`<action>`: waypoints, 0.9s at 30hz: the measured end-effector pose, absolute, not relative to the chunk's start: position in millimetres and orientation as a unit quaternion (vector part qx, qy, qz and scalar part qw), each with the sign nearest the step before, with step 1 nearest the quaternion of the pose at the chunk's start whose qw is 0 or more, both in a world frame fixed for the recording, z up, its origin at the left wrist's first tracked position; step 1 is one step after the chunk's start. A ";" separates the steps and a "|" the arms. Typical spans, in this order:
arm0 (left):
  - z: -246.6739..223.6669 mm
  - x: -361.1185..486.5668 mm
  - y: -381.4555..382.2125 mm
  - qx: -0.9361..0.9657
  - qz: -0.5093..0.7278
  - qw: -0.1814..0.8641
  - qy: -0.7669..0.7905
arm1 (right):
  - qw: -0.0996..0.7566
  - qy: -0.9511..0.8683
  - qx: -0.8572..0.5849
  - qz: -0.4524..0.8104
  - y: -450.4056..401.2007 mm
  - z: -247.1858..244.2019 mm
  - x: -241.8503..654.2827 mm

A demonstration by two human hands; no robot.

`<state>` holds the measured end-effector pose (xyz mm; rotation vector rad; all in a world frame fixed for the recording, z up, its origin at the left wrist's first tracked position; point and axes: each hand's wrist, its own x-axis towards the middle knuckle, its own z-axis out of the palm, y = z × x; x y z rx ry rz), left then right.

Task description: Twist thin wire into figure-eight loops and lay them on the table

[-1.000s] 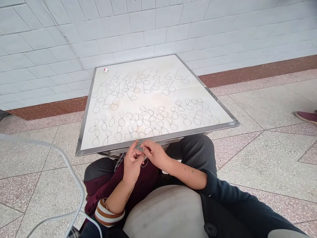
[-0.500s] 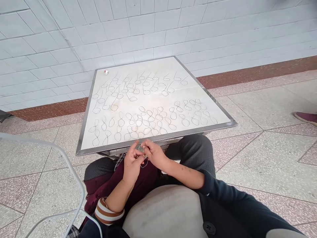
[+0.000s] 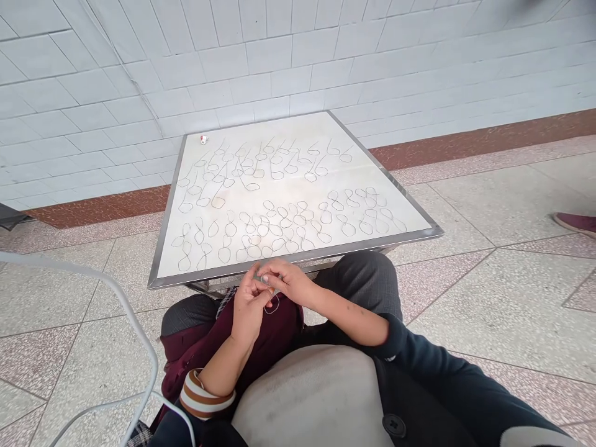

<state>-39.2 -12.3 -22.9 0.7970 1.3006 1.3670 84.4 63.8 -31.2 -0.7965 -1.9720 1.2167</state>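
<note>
A: Biggest first?

B: Wall point(image 3: 419, 68) at the back: pale oblong tiles, dark joints, red-brown skirting point(image 3: 102, 206) below. Then floor point(image 3: 465, 298), speckled slabs of grey and pink.

A: And the table point(image 3: 284, 189)?

B: White top, faintly stained, edged in dull grey metal. Set right up to the knees point(image 3: 370, 279), presumably for easy reach from a seat.

A: Anything laid out on top?

B: Two bands of thin strands. Farther back, tailed wires point(image 3: 252, 189), each with one round loop and a straight end. Nearer, looped wires point(image 3: 279, 225), mostly like figure eights, some overlapping. Spread out flat, seemingly for telling the two shapes apart.

A: Below the near edge?

B: Maroon cloth point(image 3: 274, 337), softly folded, perhaps for shielding clothes.

A: Now the grip.

B: Left hand point(image 3: 248, 316) and right hand point(image 3: 291, 280) together over the cloth, just off the table edge, probably to avoid disturbing the strands. Both pinching one held wire point(image 3: 272, 313), likely for steadying so fine a thing from two sides. Springy-looking, curved into a loop below the fingers. Exact fingertip contact hard to tell, with fingers overlapping there.

A: Smallest?

B: A white-and-red bit point(image 3: 203, 140) in the far left corner, maybe tucked there out of the way.
</note>
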 end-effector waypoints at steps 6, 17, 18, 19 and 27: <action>-19.3 -38.8 -14.7 0.358 0.561 0.494 0.559 | 0.358 -0.744 -0.314 0.469 62.6 -24.7 84.1; -17.2 -37.8 -11.7 0.299 0.629 0.475 0.538 | 0.324 -0.720 -0.322 0.522 58.5 -31.1 92.3; -16.4 -38.4 -10.7 0.285 0.640 0.470 0.537 | 0.310 -0.717 -0.323 0.535 56.2 -31.9 93.7; -16.0 -39.1 -9.7 0.271 0.649 0.466 0.537 | 0.297 -0.711 -0.325 0.548 53.2 -32.6 94.3; -22.3 -40.6 -5.4 0.248 0.651 0.489 0.525 | 0.306 -0.628 -0.361 0.618 40.1 -32.5 86.0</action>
